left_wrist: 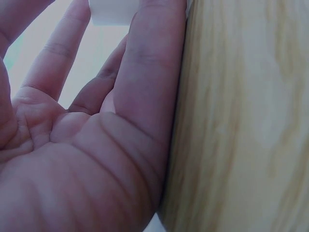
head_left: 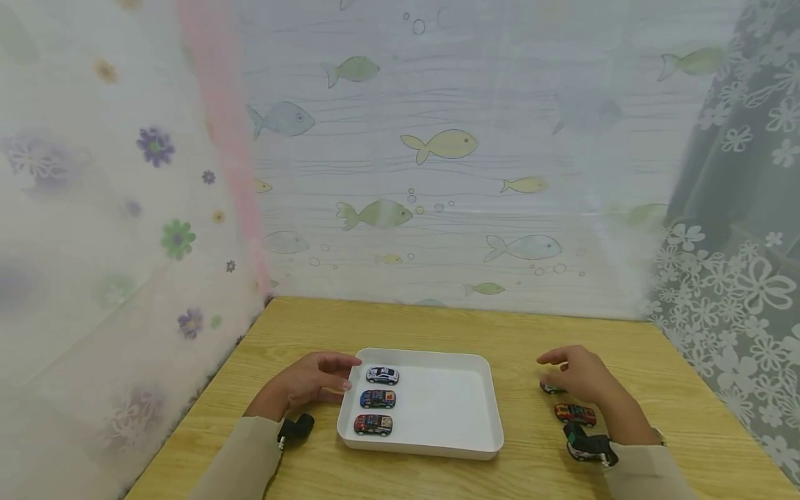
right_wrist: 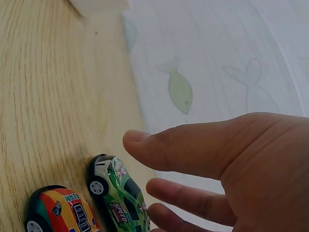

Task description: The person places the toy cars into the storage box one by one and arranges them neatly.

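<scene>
A white tray lies on the table with three toy cars in a column along its left side: a white toy car, a blue toy car and a red toy car. My left hand rests on its side on the tabletop, fingers extended to the tray's left wall. My right hand hovers over a green toy car, thumb and fingers apart, holding nothing. Beside that car stands an orange-red toy car, also in the right wrist view.
Another toy car sits nearer me, partly hidden under the right wrist's black camera mount. Fish-patterned sheeting hangs behind the wooden table, with a flowered curtain to the right.
</scene>
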Available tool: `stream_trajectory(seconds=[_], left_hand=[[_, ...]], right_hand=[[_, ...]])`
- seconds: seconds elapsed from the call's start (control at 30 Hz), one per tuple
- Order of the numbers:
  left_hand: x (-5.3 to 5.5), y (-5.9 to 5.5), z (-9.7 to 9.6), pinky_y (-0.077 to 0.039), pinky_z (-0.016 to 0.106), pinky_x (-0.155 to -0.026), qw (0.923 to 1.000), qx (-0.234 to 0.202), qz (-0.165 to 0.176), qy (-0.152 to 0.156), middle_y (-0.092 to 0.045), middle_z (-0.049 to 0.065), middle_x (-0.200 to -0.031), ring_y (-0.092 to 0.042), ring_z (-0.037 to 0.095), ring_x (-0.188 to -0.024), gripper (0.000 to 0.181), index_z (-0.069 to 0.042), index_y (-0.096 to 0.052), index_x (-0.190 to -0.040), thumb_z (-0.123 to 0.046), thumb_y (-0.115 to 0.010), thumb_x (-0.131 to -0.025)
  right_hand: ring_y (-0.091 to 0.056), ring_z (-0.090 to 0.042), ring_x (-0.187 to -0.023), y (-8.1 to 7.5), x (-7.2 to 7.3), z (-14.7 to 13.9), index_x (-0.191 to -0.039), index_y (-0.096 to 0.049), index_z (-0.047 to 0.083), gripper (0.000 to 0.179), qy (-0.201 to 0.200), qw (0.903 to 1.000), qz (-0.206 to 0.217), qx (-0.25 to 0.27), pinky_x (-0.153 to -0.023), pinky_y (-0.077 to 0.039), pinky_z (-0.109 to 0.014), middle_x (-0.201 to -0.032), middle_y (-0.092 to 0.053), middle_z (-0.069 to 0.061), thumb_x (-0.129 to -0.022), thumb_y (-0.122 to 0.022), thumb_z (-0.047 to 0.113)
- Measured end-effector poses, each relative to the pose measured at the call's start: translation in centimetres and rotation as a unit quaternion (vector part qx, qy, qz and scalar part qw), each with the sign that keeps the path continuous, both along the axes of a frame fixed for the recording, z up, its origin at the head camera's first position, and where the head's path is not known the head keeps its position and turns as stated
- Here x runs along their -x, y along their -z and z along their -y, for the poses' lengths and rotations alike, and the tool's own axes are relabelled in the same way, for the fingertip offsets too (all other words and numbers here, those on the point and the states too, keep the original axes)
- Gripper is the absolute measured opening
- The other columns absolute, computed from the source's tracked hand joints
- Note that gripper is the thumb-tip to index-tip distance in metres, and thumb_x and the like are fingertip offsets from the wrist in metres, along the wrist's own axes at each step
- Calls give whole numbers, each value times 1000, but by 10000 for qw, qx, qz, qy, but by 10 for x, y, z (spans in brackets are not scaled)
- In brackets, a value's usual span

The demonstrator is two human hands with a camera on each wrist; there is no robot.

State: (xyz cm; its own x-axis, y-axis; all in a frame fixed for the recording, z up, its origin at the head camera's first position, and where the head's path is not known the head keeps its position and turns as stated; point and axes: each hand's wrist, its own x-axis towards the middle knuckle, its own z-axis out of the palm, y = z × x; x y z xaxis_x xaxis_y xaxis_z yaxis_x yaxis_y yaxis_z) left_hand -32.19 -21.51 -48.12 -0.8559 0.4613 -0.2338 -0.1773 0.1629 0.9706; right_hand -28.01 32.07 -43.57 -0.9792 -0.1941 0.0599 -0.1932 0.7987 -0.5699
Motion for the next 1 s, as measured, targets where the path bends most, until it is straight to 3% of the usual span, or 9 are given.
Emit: stream_trajectory(seconds=[0.2, 0.47, 1.0], left_hand=[[1, 1, 0, -60, 46, -97, 10000, -10, 18, 8, -59, 14, -146, -63, 26, -126, 57, -8, -63, -141, -9, -82, -87], [1, 2, 1, -60, 47, -97, 10000, -49, 29, 26, -60, 14, -145, -63, 26, -124, 56, -9, -64, -141, -9, -82, -88], [-1, 0, 0, -60, 47, -97, 9998, -195, 90, 31, -60, 14, -145, -64, 26, -124, 56, -7, -62, -142, -6, -80, -89]], right_hand=[[-62, -51, -112, -1, 0, -4, -124, -73, 3, 36, 126, 9998, 12, -153, -85, -58, -56, -128, -64, -30, -92, -78, 19], [-63, -50, -110, -2, 0, -9, -124, -73, 2, 41, 187, 9982, 377, -438, -85, -57, -59, -122, -67, -29, -90, -82, 23], [-66, -43, -104, 3, 2, -9, -119, -75, 4, 45, 317, 9971, 493, -492, -79, -59, -53, -116, -70, -23, -87, -85, 33]])
